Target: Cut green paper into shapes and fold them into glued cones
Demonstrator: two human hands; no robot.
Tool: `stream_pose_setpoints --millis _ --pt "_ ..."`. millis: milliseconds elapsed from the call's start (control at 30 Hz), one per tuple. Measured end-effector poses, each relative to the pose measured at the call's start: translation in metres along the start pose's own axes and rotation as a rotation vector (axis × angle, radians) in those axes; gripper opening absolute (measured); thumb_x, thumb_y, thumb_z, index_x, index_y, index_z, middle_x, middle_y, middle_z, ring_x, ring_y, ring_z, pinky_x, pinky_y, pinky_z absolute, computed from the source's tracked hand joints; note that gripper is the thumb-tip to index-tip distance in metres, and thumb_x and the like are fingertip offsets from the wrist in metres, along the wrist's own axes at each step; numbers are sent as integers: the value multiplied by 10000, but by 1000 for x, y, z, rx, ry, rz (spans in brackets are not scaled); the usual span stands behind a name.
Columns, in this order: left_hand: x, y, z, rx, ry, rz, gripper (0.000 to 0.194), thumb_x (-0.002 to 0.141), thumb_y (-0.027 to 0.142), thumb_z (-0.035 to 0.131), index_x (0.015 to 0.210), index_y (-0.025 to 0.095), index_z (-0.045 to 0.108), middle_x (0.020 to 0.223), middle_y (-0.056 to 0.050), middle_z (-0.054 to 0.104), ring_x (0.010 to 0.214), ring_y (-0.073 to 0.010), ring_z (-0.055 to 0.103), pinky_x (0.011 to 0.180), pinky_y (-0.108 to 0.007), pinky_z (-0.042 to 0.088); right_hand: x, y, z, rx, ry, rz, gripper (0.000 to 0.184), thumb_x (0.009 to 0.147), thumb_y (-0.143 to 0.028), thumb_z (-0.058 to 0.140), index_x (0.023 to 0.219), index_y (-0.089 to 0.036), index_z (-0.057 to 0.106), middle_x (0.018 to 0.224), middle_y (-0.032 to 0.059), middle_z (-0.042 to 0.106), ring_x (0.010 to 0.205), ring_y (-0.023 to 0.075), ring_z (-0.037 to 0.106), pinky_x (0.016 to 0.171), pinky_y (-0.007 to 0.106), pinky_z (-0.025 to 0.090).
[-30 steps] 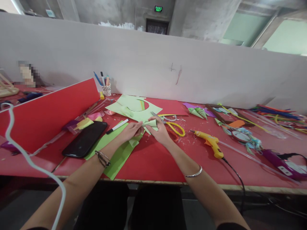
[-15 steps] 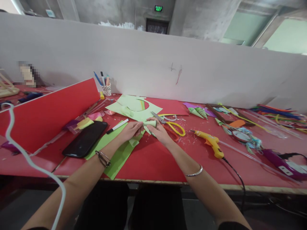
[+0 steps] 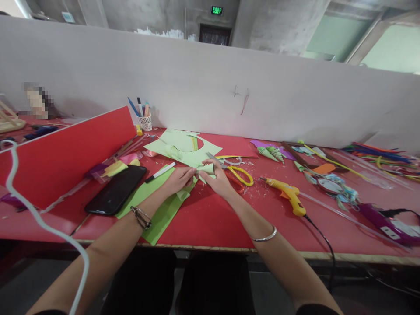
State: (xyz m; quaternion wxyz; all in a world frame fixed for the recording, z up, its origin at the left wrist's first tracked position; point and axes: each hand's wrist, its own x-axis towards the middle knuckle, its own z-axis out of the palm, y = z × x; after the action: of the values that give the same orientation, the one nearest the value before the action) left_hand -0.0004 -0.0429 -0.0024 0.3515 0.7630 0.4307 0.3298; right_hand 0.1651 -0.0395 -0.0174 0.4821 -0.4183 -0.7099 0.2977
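Observation:
Both my hands meet over the red table [image 3: 210, 218] on a small rolled piece of light green paper [image 3: 206, 169]. My left hand [image 3: 180, 179] pinches its near left end with closed fingers. My right hand [image 3: 217, 178] wraps round its right side, fingers curled. Under the hands lie a green paper sheet [image 3: 157, 210] and, further back, cut light green sheets [image 3: 183, 146]. Yellow-handled scissors [image 3: 238, 173] lie just right of my right hand.
A black phone [image 3: 116, 190] and a white marker [image 3: 160, 172] lie to the left. A yellow glue gun [image 3: 288, 195] with a black cord lies to the right, with paper cones [image 3: 271, 153], sticks and pipe cleaners behind it. A red board [image 3: 65, 153] leans at left beside a pen cup [image 3: 145, 121].
My fingers have shifted slightly on the rolled green paper, turning it a little. The arms and everything else on the table stay where they were.

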Motion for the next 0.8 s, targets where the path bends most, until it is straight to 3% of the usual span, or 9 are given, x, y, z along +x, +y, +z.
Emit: stream_pose_setpoints --millis 200,333,433,567,800 --pt "0 3 -1 -18 -44 -6 496 864 424 279 484 146 435 416 29 431 394 -62 368 468 -196 306 -1 -1 -1 85 -63 75 279 728 -369 551 973 -246 498 899 9 541 810 146 542 694 283 452" --pt "-2 4 -1 -59 -96 -48 533 860 458 280 454 143 422 392 24 410 373 -56 355 461 -200 312 -1 -3 -1 213 -108 130 358 683 -363 592 979 -221 448 710 -35 529 631 114 528 609 254 441" --pt "-3 6 -1 -156 -147 -96 527 860 474 265 500 141 456 418 11 446 394 -70 398 470 -207 338 -2 -5 -1 224 -115 124 373 681 -360 591 989 -218 434 691 -35 528 601 115 526 601 258 440" --pt "-4 6 -1 -247 -197 -96 492 855 484 281 569 139 485 486 -7 496 463 -91 460 497 -218 364 -3 -6 -2 76 -90 29 339 682 -335 594 979 -228 469 885 12 541 761 142 539 707 289 442" --pt "-2 6 0 -128 -159 -25 490 830 532 277 507 169 338 452 44 315 420 -61 270 432 -217 253 -3 -10 -5 -75 -84 -132 228 719 -280 573 931 -242 501 1070 20 496 1018 184 445 914 344 348"
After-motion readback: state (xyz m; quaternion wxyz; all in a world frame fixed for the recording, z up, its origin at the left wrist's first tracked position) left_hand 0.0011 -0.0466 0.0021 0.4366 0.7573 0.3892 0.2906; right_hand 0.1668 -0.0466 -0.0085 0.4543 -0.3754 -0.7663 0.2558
